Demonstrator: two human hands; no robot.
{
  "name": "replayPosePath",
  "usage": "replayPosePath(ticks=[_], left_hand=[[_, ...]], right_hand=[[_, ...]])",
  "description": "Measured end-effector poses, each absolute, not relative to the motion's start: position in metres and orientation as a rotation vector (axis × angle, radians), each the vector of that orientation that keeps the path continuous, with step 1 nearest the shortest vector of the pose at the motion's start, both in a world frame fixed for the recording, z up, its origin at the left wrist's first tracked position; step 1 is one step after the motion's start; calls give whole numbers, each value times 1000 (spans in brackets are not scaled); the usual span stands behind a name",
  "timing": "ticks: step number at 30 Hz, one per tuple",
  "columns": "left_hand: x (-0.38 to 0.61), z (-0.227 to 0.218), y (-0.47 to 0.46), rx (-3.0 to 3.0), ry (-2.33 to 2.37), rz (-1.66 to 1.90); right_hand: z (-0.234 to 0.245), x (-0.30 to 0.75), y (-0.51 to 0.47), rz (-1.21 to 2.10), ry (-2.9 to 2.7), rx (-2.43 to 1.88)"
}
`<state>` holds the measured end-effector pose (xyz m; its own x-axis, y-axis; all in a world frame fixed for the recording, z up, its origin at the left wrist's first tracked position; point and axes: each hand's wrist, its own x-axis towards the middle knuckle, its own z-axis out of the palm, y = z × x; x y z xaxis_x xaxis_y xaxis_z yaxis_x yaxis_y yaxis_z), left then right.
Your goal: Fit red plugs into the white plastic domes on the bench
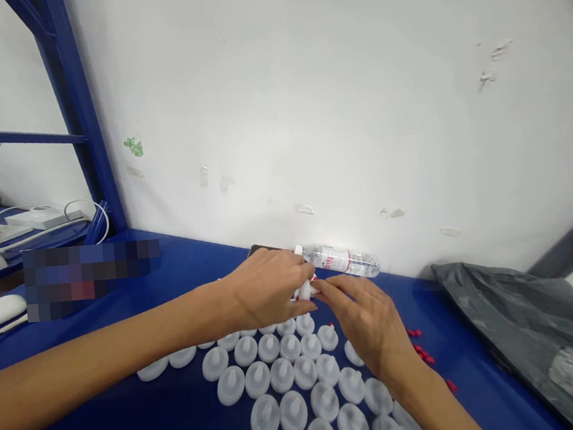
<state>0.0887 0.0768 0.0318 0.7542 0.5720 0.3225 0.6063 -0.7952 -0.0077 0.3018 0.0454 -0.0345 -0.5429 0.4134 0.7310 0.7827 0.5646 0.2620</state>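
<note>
My left hand [272, 281] is closed round a slim white tube-like piece [304, 290], which stands roughly upright between thumb and fingers. Close against it, my right hand [363, 315] is pinched shut; specks of red show by its fingertips, but what they grip is too small to make out. Below both hands, many translucent white round plastic lids [294, 412] with pointed spouts lie spread over the blue table [184, 418]. One spout behind the right hand bears a small red tip. Several small red caps [422, 354] lie right of my right forearm.
A clear water bottle [338, 258] lies on its side against the white wall, beside a dark flat object partly hidden by my left hand. A dark grey plastic bag [517, 328] covers the right side. At left stand a blue metal frame [72, 93] and white devices with cables.
</note>
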Motion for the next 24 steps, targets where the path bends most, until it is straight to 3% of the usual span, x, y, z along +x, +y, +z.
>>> replayPosePath(ticks=[6, 10, 15, 19, 24], left_hand=[[95, 31, 79, -3298, -1266, -741], [90, 33, 94, -3805, -1440, -699], [70, 44, 103, -3938, -1404, -647], [58, 53, 109, -3496, -1421, -576], [46, 45, 125, -3143, -1292, -518]], right_hand=[[-16, 297, 40, -1023, -2182, -786], [-11, 306, 45, -1116, -2139, -758], [-7, 396, 63, -1135, -1813, -1307], [-20, 439, 74, -632, -1864, -1645], [-49, 414, 82, -269, -2243, -1424]])
